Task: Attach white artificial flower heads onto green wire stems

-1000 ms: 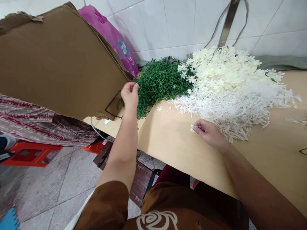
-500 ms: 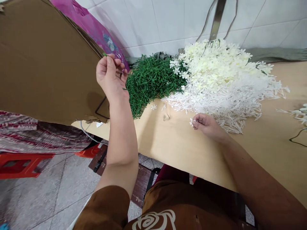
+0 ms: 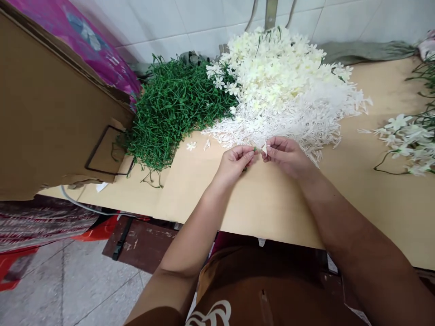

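The big white flower pile (image 3: 278, 72) sits on the bench (image 3: 210, 199), and both hands are on the near side of it. The left hand (image 3: 233, 164) is just in front of the pile, a bit to its left. Its thumb and finger are pinched tight on a green stem (image 3: 254, 149). The right hand (image 3: 288, 157) is right in front of the pile, and its fingers are pinched on a small white flower (image 3: 264, 148). So the stem and the flower are both in front of the pile, tip to tip or very near it. I can't tell if they touch, because they are so small.

Lots of thin white stalks (image 3: 299, 120) stick out along the near edge of the pile. Left of the pile, and touching it, is a heap of green stems (image 3: 183, 99). One loose flower (image 3: 191, 146) lies on the bench in front of the pile and to its left. To the right of the pile, with a gap between, there is a bunch of white flowers (image 3: 411, 138) with some green stems.

Far to the left of the pile stands some big brown cardboard (image 3: 50, 113), and a pink bag (image 3: 91, 45) is also over there. Behind the pile is a wall with white tiles (image 3: 204, 18). A grey-green cloth (image 3: 367, 52) lies behind the pile, along its right side.
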`<state>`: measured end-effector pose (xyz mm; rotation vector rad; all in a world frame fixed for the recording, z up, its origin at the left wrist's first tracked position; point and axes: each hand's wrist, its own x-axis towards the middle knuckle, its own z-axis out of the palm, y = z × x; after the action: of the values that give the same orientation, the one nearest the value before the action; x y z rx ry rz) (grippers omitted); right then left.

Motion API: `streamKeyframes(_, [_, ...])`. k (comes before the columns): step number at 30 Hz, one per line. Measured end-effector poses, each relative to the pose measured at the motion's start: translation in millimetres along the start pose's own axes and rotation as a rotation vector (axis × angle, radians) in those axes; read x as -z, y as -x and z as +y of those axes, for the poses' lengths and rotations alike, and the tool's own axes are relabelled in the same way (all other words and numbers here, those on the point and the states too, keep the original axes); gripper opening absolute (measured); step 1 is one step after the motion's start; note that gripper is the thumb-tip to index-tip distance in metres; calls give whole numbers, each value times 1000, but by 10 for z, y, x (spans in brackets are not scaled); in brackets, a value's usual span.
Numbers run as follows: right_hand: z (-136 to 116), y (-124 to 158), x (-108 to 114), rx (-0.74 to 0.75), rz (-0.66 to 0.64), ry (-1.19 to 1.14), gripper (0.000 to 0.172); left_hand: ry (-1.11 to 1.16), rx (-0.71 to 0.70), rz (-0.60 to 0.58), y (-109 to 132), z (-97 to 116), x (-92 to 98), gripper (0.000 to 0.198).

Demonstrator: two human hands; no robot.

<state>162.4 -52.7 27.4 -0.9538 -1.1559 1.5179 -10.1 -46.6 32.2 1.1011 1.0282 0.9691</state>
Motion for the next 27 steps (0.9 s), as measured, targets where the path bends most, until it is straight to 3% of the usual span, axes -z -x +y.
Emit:
streamKeyframes(4, [36, -27, 22, -9, -4, -28, 47, -8, 34, 17, -3, -93, 0, 21])
streamKeyframes(13, [47, -23, -41, -76, 18, -65, 44, -28, -23, -82, -19, -151, 49, 30])
streamKeyframes(27, [73, -15, -74, -43, 72, 186, 25, -149, -110, -78, -41, -207, 65, 33])
